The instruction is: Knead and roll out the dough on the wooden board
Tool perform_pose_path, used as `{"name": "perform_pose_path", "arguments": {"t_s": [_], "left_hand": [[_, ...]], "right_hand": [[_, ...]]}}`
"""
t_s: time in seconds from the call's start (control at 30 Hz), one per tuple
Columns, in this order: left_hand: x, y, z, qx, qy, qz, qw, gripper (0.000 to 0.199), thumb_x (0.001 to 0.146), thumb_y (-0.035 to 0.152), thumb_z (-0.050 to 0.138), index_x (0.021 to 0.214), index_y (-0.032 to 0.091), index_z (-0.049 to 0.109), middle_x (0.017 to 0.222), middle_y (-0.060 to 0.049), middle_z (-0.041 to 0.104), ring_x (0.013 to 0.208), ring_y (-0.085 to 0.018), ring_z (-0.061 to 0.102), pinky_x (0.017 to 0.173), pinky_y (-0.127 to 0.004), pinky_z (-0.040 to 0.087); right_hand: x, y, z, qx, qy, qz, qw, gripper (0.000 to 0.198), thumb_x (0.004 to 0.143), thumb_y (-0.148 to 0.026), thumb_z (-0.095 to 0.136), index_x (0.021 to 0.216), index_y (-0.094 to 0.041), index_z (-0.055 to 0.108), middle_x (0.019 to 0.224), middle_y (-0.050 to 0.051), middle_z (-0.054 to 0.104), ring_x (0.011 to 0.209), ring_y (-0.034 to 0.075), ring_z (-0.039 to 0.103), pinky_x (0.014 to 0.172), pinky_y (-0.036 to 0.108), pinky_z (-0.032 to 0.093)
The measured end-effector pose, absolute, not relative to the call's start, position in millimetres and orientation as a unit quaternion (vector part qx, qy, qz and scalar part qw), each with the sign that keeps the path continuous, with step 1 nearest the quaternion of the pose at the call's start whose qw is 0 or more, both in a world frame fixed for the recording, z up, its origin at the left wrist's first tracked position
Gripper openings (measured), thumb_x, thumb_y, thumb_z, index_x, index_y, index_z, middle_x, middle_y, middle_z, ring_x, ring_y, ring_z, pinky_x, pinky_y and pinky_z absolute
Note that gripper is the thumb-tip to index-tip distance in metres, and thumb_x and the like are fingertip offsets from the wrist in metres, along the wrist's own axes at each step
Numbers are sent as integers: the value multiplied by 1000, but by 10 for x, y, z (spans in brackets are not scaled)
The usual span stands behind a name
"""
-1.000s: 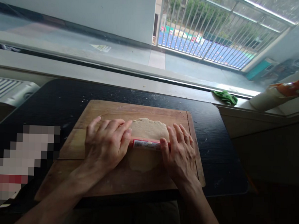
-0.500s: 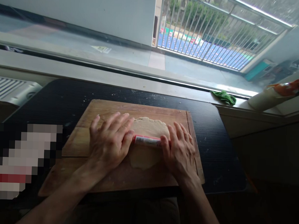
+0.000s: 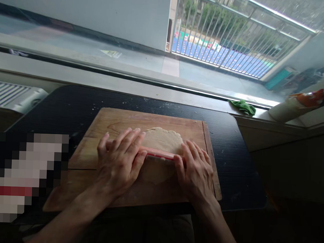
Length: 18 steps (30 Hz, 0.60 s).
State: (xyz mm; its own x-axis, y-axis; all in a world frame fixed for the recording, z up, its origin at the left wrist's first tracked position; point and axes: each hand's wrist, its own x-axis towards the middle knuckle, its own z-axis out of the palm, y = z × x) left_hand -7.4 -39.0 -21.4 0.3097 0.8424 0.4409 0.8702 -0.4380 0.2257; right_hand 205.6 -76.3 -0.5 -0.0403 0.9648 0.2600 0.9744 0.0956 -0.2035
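Position: the roller point(image 3: 161, 154) is seen just below the centre of the frame, laid across the dough point(image 3: 162, 138). Its long axis is set nearly left to right, dipping slightly towards the right. The dough is extended both above and below it, with the lower part dimly lit.

Grips: the left grip point(image 3: 118, 160) is placed over the roller's left part, and the right grip point(image 3: 196, 167) over its right part. Neither can be called nearer, since the roller is touched by both. Backs are turned up; fingers are spread a little and stretched over the roller, not curled round it, with thumbs kept on its near side. Nothing is seen to be pinched. The contact under the palms is hidden. The labelled middle stretch is left uncovered between the thumbs; a short end is shown at the far left, by the left little finger.

Count: two grips, one roller, one sheet of dough, one board point(image 3: 85, 152) beneath the dough, one dark desk point(image 3: 240, 163) beneath the board. On the sill, right of the frame: one green cloth point(image 3: 243, 107) and one pale container point(image 3: 282, 108), tilted in this view.
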Motion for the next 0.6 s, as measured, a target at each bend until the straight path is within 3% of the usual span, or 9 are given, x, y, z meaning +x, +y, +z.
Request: {"name": "perform_pose_path", "arguments": {"t_s": [0.13, 0.33, 0.47, 0.6], "left_hand": [[34, -223, -132, -803, -540, -252, 27, 40, 90, 31, 40, 128, 21, 51, 135, -9, 53, 128, -30, 41, 110, -58, 9], [-276, -736, -182, -824, -527, -209, -6, 38, 88, 32, 43, 123, 21, 53, 116, -8, 63, 106, -25, 56, 111, -53, 16], [-284, -689, -187, -818, -532, -218, 6, 43, 89, 32, 41, 128, 18, 49, 124, -10, 59, 113, -27, 52, 111, -54, 16], [-100, -327, -114, -810, -539, -229, 33, 37, 89, 32, 42, 120, 19, 57, 121, -9, 62, 117, -29, 51, 112, -56, 10]], "right_hand": [[2049, -549, 42, -700, -696, -16, 162, 44, 95, -41, 36, 128, -17, 52, 141, 11, 43, 131, 27, 37, 103, 43, 34], [2029, -1185, -30, -636, -752, -21, 172, 46, 92, -35, 43, 133, -13, 47, 143, 12, 42, 135, 27, 31, 110, 48, 24], [2032, -1217, -50, -633, -754, -25, 172, 50, 92, -37, 44, 135, -12, 45, 144, 12, 40, 136, 27, 29, 110, 47, 23], [2020, -806, -4, -674, -722, -23, 157, 51, 93, -42, 40, 135, -13, 45, 144, 12, 39, 136, 27, 29, 110, 45, 24]]}}
